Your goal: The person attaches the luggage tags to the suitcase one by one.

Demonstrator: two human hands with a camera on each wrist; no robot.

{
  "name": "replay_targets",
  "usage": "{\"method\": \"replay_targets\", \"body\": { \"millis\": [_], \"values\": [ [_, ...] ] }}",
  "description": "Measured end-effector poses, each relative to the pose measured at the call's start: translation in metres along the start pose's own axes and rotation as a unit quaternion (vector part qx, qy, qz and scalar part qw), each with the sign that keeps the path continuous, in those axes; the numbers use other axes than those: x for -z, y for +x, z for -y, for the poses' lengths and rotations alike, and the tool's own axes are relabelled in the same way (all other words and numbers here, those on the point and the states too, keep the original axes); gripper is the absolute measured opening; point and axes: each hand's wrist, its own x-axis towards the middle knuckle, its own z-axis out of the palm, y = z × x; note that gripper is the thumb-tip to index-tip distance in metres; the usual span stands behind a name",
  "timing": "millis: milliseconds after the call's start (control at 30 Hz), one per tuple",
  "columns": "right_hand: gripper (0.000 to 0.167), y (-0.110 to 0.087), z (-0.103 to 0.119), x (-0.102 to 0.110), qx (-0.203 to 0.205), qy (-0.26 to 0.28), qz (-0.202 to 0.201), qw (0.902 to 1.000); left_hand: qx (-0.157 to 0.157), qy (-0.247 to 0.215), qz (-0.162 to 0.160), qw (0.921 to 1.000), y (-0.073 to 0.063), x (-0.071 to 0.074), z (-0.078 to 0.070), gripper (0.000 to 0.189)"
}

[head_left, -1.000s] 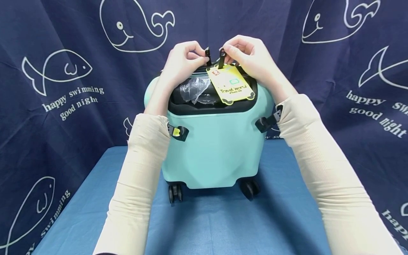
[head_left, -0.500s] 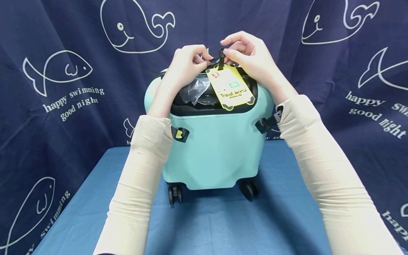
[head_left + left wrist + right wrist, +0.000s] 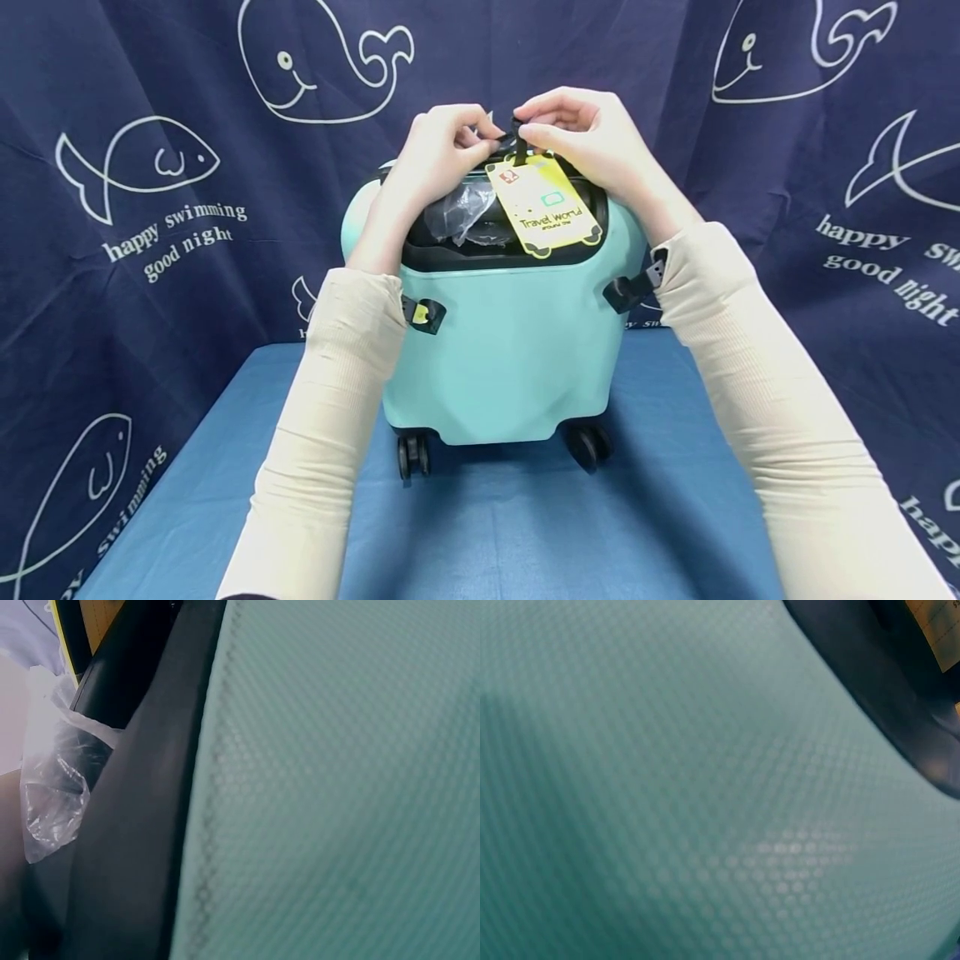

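On the blue worktop (image 3: pixel 480 533), at twelve o'clock of a mint suitcase (image 3: pixel 498 350), the left hand (image 3: pixel 444 150) and right hand (image 3: pixel 588 132) pinch black strapping (image 3: pixel 520 152).

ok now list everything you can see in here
suitcase: 1, mint green, on tablecloth
recess: 1, black, upper suitcase front
luggage tag: 1, yellow, over recess
plastic wrap: 1, clear, in recess
pulls: 2, black, suitcase top, one partly hidden
wheel sets: 2 visible, black, suitcase base
tablecloth: 1, blue, under suitcase
backdrop: 1, navy with white drawings, behind
sleeves: 2, cream, one each side
wrist attachments: 2, mostly black, at sleeve ends
left grip: 1, bare, pinching a pull
right grip: 1, bare, pinching another
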Motion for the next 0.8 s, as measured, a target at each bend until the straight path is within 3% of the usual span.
{"method": "replay_targets", "body": {
  "millis": [333, 800],
  "values": [
    [0.028, -0.0014, 0.0014, 0.0006, -0.013, -0.024, -0.003, 0.9996, 0.014, 0.005, 0.002, 0.9999, 0.0007, 0.0008, 0.0003, 0.017],
    [0.028, -0.0007, 0.0010, -0.0016, 0.004, -0.029, -0.012, 0.9995, 0.015, -0.008, 0.010, 0.9998, -0.0004, 0.0020, 0.0034, 0.018]
  ]
}}
